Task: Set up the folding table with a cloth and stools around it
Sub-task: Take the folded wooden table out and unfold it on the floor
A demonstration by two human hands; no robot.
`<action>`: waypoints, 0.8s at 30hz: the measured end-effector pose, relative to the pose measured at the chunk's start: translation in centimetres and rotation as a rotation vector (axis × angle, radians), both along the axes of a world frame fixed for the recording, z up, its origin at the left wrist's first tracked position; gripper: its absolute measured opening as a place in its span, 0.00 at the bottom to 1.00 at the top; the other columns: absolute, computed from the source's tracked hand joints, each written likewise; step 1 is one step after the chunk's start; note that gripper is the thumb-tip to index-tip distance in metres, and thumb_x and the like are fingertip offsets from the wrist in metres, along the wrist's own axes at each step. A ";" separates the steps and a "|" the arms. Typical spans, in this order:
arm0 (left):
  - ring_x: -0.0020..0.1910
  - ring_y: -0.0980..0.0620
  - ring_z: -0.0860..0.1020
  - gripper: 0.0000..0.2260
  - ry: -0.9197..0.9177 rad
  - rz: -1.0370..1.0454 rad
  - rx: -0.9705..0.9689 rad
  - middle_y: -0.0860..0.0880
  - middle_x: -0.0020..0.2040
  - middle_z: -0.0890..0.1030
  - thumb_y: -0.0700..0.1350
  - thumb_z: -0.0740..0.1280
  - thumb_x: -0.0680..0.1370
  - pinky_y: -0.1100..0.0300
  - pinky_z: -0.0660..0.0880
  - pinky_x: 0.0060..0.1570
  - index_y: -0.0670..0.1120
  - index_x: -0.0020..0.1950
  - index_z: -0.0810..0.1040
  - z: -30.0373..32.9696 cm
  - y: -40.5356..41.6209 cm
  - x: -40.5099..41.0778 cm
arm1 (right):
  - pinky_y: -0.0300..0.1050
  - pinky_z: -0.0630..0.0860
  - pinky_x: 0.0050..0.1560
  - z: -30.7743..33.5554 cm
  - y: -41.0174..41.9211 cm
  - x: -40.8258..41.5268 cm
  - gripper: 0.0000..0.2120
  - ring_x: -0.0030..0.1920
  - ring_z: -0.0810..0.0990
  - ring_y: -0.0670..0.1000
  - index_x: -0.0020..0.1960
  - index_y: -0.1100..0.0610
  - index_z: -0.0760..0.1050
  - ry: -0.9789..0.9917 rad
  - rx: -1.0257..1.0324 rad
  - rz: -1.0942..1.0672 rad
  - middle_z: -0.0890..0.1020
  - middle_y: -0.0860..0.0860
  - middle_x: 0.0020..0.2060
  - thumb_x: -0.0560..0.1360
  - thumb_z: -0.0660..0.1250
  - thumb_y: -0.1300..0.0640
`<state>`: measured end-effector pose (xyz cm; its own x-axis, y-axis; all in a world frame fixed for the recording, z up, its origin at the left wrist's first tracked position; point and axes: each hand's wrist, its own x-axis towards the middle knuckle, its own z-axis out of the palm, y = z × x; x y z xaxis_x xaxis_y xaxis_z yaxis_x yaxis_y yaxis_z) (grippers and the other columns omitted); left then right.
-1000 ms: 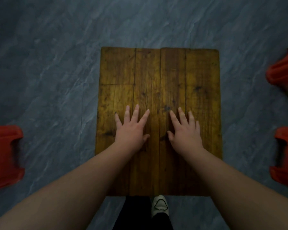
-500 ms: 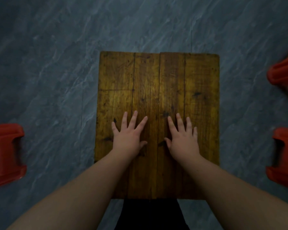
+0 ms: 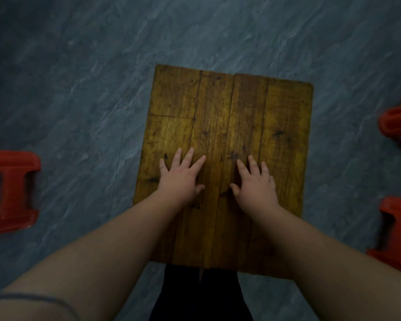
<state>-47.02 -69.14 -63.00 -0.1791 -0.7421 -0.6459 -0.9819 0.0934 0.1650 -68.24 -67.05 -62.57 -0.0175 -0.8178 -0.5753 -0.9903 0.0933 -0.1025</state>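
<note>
A small wooden folding table [image 3: 229, 107] of yellow-brown planks stands on the floor below me, its top bare. My left hand [image 3: 180, 179] lies flat on the near-left part of the top, fingers spread. Beside it, my right hand [image 3: 256, 185] rests flat on the near-right part, fingers apart too. Neither hand holds anything. One red plastic stool [image 3: 9, 193] sits at the left edge of the view. Two more red stools [image 3: 397, 121] [image 3: 396, 232] stand at the right edge, partly cut off. No cloth is in view.
The floor [image 3: 79, 89] is grey-blue marbled tile all around the table. My dark trousers [image 3: 202, 295] show just below the table's near edge. Open floor lies beyond the table's far side.
The view has tilted slightly, so the table now looks skewed and a bit lower. Both hands stay flat on the top. The white shoe seen a second ago is out of sight.
</note>
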 end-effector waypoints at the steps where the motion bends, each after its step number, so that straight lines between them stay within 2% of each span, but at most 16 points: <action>1: 0.80 0.43 0.39 0.35 0.012 0.024 -0.008 0.51 0.82 0.41 0.61 0.60 0.80 0.30 0.43 0.73 0.63 0.79 0.42 0.7 0.2 0.1 | 0.64 0.55 0.77 0.7 -0.2 -0.3 0.34 0.80 0.50 0.59 0.81 0.46 0.49 -0.014 -0.002 0.015 0.52 0.51 0.81 0.80 0.59 0.41; 6: 0.80 0.43 0.48 0.29 0.020 0.135 -0.035 0.48 0.82 0.51 0.57 0.56 0.82 0.38 0.50 0.77 0.56 0.81 0.48 7.6 2.4 2.0 | 0.60 0.57 0.77 7.8 -0.7 -1.2 0.30 0.79 0.56 0.56 0.80 0.50 0.55 -0.044 -0.052 0.114 0.60 0.52 0.79 0.81 0.57 0.44; 9: 0.79 0.41 0.54 0.29 0.054 0.240 -0.066 0.45 0.81 0.57 0.55 0.58 0.82 0.40 0.55 0.76 0.51 0.81 0.54 14.5 4.3 3.5 | 0.59 0.57 0.77 14.7 0.2 -1.1 0.29 0.79 0.56 0.56 0.80 0.50 0.55 -0.062 -0.055 0.174 0.61 0.52 0.79 0.82 0.57 0.44; 12: 0.78 0.40 0.58 0.28 0.076 0.305 -0.179 0.44 0.79 0.63 0.54 0.60 0.81 0.43 0.58 0.75 0.48 0.80 0.60 22.4 7.0 5.0 | 0.58 0.57 0.77 22.6 2.0 -0.9 0.29 0.79 0.56 0.56 0.80 0.51 0.56 -0.097 -0.105 0.234 0.62 0.53 0.79 0.82 0.56 0.44; 18: 0.78 0.40 0.58 0.29 0.031 0.416 -0.312 0.43 0.79 0.63 0.55 0.60 0.81 0.44 0.57 0.75 0.48 0.80 0.59 36.1 13.9 5.9 | 0.55 0.57 0.77 36.4 6.7 0.1 0.30 0.78 0.57 0.56 0.81 0.51 0.57 -0.209 -0.215 0.310 0.63 0.52 0.78 0.81 0.58 0.45; 24: 0.78 0.41 0.58 0.29 0.007 0.633 -0.380 0.42 0.79 0.61 0.54 0.61 0.81 0.44 0.57 0.76 0.48 0.80 0.60 43.7 21.1 7.8 | 0.51 0.55 0.77 43.8 9.7 3.8 0.30 0.77 0.59 0.57 0.80 0.53 0.59 -0.317 -0.296 0.472 0.65 0.54 0.77 0.81 0.59 0.45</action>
<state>-39.25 -48.00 -19.27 0.3546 -0.8772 -0.3237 -0.8659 -0.4387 0.2405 -64.47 -57.33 -18.74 0.5175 -0.8208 -0.2417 -0.8352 -0.4229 -0.3516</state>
